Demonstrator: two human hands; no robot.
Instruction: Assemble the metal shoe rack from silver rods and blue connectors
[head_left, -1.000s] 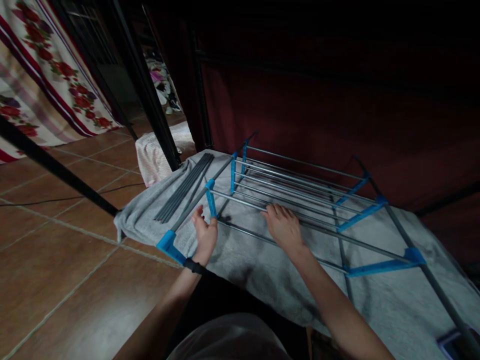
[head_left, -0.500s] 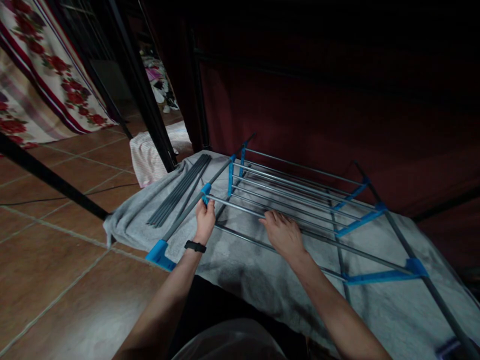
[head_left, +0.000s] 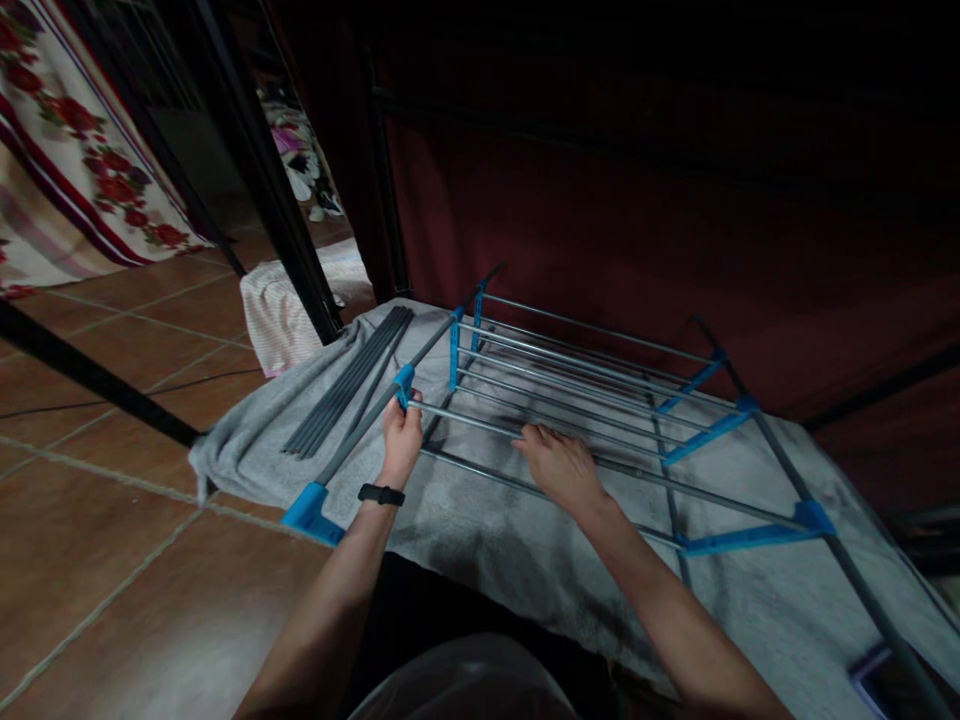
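Both hands rest at the near side of a metal rack [head_left: 690,491], which extends beyond them and off to the right. Left hand [head_left: 403,437] is closed around a blue joint [head_left: 404,379], where the front tube [head_left: 469,421] meets the left side rail [head_left: 358,437]; right hand [head_left: 561,467] has its fingers curled over that same tube farther along, gripping it. Beyond the hands run thinner parallel bars [head_left: 562,358], and well to the right of the right hand sits a blue corner piece [head_left: 814,518]. Nearer the body than the left hand, a blue end piece [head_left: 306,508] is fitted to the side rail. Left of the left hand, loose grey tubes [head_left: 345,385] lie side by side. Grey cloth [head_left: 465,515] spreads beneath the rack and these tubes. Farther left of the left hand is tiled floor [head_left: 112,580]; dark red fabric [head_left: 600,240] hangs beyond both hands, behind the rack.
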